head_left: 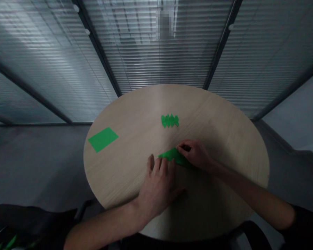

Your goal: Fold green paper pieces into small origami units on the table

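Note:
A partly folded green paper piece (pixel 173 156) lies on the round wooden table (pixel 135 146) near its middle. My left hand (pixel 159 184) rests flat on the table with fingers stretched out, its fingertips touching the paper's near left edge. My right hand (pixel 195 154) is curled over the paper's right side, fingertips pinched on its upper edge. A finished folded green paper shape (pixel 169 120) with zigzag edges lies farther back.
A flat green paper sheet (pixel 103 139) lies at the table's left side. Behind the table stand glass walls with closed blinds (pixel 156 52). A dark bag (pixel 28 222) sits at the lower left, beside the table's edge.

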Motion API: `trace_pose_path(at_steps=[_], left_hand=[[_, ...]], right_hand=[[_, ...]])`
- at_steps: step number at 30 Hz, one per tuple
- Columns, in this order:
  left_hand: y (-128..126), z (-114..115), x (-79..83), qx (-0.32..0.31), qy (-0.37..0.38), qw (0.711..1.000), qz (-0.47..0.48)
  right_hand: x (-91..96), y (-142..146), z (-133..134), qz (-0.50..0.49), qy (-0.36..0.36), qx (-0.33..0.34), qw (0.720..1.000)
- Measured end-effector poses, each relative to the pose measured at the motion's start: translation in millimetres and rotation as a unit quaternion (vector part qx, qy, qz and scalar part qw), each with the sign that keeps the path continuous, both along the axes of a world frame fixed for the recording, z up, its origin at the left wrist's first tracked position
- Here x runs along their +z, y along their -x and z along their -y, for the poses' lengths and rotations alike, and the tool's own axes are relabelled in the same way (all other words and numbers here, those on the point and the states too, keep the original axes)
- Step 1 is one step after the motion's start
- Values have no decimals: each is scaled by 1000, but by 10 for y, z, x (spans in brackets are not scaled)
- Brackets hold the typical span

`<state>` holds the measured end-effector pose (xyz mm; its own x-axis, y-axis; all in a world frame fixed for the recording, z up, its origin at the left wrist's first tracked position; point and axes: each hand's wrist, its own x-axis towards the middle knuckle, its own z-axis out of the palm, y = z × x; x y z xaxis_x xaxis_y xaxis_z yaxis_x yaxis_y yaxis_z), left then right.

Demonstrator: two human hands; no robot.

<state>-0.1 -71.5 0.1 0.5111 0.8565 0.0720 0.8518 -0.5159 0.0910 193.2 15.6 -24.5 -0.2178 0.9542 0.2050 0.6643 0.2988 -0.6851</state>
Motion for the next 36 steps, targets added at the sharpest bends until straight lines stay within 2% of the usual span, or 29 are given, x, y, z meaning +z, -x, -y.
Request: trace_pose_path(at_steps=[7, 12, 15, 19, 23, 29, 33, 36], left_hand=[[100, 33, 1, 30, -31, 999, 10], [68, 16, -16, 24, -42, 999, 7], [7, -43, -63, -14, -66, 998, 15], [-91, -146, -189, -105, -90, 989, 48], [-91, -165, -268, -108, -60, 992, 34], [-16, -74, -188, -116, -25, 992, 45], [-33, -68, -98, -100, -3, 994, 52], [-56, -77, -89, -99, -5, 994, 45]], right_hand=[[31, 2, 13, 4, 1, -2, 1000], [14, 4, 7, 5, 5, -4, 1000], [8, 1, 4, 2, 5, -1, 1000], [17, -8, 7, -12, 20, 20, 1000], [26, -2, 14, -1, 18, 6, 1000], [12, 8, 9, -13, 10, 4, 1000], [1, -2, 6, -14, 12, 1, 1000], [5, -6, 9, -9, 17, -2, 1000]])
